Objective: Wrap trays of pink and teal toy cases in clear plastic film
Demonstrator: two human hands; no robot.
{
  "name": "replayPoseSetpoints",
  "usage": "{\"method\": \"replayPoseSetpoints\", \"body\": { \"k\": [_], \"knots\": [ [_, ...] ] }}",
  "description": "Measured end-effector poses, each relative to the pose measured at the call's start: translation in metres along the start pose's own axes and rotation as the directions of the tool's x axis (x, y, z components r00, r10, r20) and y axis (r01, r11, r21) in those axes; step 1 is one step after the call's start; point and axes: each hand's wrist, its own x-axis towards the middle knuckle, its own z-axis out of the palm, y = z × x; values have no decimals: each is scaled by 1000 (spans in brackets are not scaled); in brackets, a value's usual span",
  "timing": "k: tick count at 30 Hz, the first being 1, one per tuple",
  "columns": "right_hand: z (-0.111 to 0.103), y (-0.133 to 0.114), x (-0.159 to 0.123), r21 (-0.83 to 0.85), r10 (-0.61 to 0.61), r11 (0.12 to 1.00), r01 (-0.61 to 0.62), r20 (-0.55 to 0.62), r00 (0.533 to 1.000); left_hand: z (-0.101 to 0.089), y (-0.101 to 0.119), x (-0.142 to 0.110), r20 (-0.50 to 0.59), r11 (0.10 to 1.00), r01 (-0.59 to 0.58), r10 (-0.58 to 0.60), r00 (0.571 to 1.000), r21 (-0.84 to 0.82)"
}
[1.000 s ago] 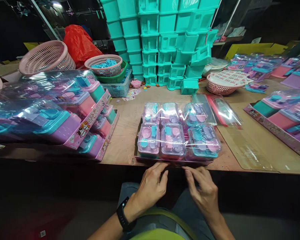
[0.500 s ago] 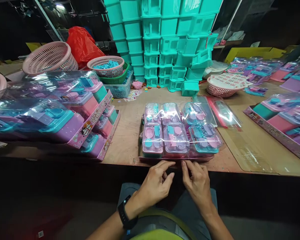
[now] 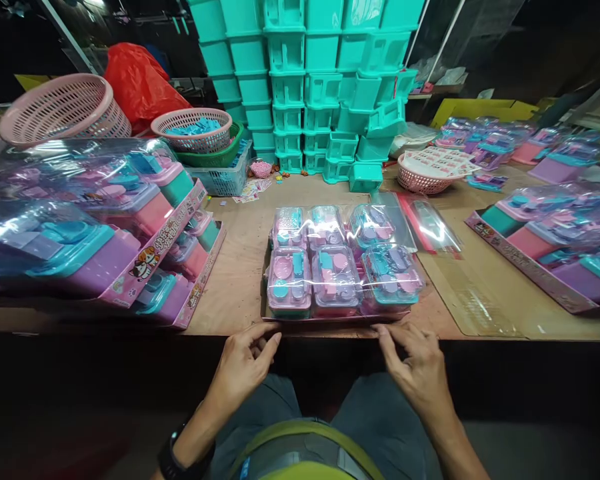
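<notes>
Tray [image 3: 336,321] lies near left hand [image 3: 241,365] and right hand [image 3: 419,368].

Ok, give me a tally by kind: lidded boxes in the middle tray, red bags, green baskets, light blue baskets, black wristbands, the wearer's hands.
Lidded boxes in the middle tray: 6
Red bag: 1
Green basket: 1
Light blue basket: 1
Black wristband: 1
Hands, left and right: 2
Total: 12
</notes>
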Motion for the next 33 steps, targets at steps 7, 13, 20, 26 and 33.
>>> {"method": "replayPoseSetpoints", "body": {
  "k": [7, 13, 20, 26, 33],
  "knots": [
    [2, 14, -3, 39, 143, 989, -140, -74, 987, -3, 0, 0, -43, 999, 6, -4, 999, 39],
    [-16, 54, 10, -51, 213, 973, -227, -192, 958, 10, 6, -5, -75, 988, -152, 152, 985, 14],
    [1, 45, 20, -99, 208, 970, -220, -124, 970, 66, 38, -5, 137, 900, -416, 432, 892, -128],
    [-8, -28, -34, 133, 115, 983, -124, 77, 990, 39, 14, 7, -151, 933, -321, 345, 926, 165],
    [-20, -1, 15, 280, 477, 853, -440, -78, 876, 17, -23, -25, -485, 982, -116, 176, 857, 150]
  ]
}}
